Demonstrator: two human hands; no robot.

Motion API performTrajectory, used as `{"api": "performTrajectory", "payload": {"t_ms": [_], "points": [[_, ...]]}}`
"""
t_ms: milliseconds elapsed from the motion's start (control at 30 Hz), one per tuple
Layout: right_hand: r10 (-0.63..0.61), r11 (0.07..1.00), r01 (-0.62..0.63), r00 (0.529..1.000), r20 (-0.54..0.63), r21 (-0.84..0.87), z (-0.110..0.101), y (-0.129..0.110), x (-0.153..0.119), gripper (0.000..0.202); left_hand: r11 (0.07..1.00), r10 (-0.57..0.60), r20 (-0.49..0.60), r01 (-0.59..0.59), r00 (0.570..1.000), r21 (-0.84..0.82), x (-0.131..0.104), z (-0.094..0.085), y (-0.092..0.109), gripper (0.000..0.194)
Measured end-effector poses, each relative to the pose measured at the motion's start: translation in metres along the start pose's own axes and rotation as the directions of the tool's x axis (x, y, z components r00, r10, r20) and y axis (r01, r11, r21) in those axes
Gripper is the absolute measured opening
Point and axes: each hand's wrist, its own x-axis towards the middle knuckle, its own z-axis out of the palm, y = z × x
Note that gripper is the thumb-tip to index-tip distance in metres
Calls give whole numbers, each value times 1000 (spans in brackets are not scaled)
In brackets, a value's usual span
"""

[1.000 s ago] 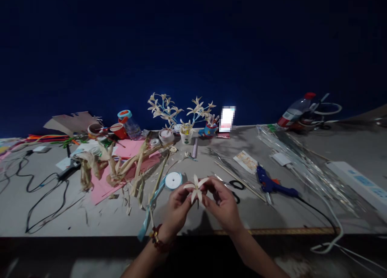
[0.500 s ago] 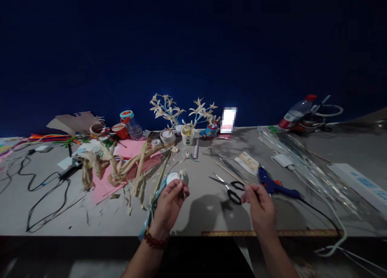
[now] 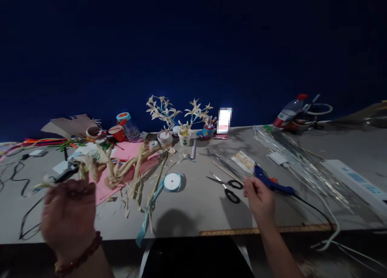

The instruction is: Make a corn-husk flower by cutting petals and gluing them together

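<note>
My left hand point(image 3: 69, 213), blurred and wearing a red bead bracelet, is raised at the left over the table edge; its fingers are bent and smeared, and a pale blurred piece shows just beyond them. My right hand point(image 3: 259, 197) is closed beside the black-handled scissors point(image 3: 232, 195); what its fingertips hold, if anything, is too small to make out. Between the hands lies a white spool with light blue ribbon point(image 3: 172, 182), its tail running toward the front edge. Dried husks point(image 3: 121, 171) lie on pink paper point(image 3: 104, 187). A blue glue gun point(image 3: 273, 185) is right of my right hand.
Pale flower stems point(image 3: 165, 108) stand in small cups point(image 3: 184, 136) at the back, near a lit phone point(image 3: 224, 120). Wrapped silvery wires point(image 3: 311, 171), a tilted bottle point(image 3: 288, 111) and a power strip point(image 3: 356, 181) occupy the right. Black cables point(image 3: 22, 217) lie left.
My left hand has moved from over the ribbon spool far to the left, uncovering the spool. My right hand stays near the scissors, fingers still closed. The view has shifted slightly.
</note>
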Motion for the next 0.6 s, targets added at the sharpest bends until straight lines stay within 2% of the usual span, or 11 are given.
{"api": "performTrajectory", "payload": {"t_ms": [133, 200, 267, 333, 433, 533, 600], "points": [[-35, 996, 31, 998, 46, 79, 24, -17, 1, 36, 997, -72, 53, 69, 996, 42, -33, 53, -65, 27], [-47, 993, 33, 991, 126, 111, 35, -30, -6, 32, 992, -117, 94, 111, 989, 65, -45, 69, -95, 27], [-107, 987, 72, 961, 256, 142, 43, -45, -16, 24, 984, -168, 150, 157, 974, 79, -51, 76, -116, 25], [-222, 974, 190, 917, 331, 127, 49, -61, -25, 19, 973, -224, 206, 209, 953, 94, -53, 79, -128, 21], [-383, 923, 372, 856, 348, 100, 52, -77, -30, 22, 949, -315, 304, 297, 899, 106, -53, 83, -135, 19], [-507, 860, 491, 786, 354, 143, 52, -81, -25, 14, 928, -369, 358, 363, 857, 86, -52, 88, -133, 20], [-556, 829, 533, 757, 344, 168, 53, -80, -22, 12, 913, -400, 369, 399, 839, 83, -52, 89, -130, 21]]}}
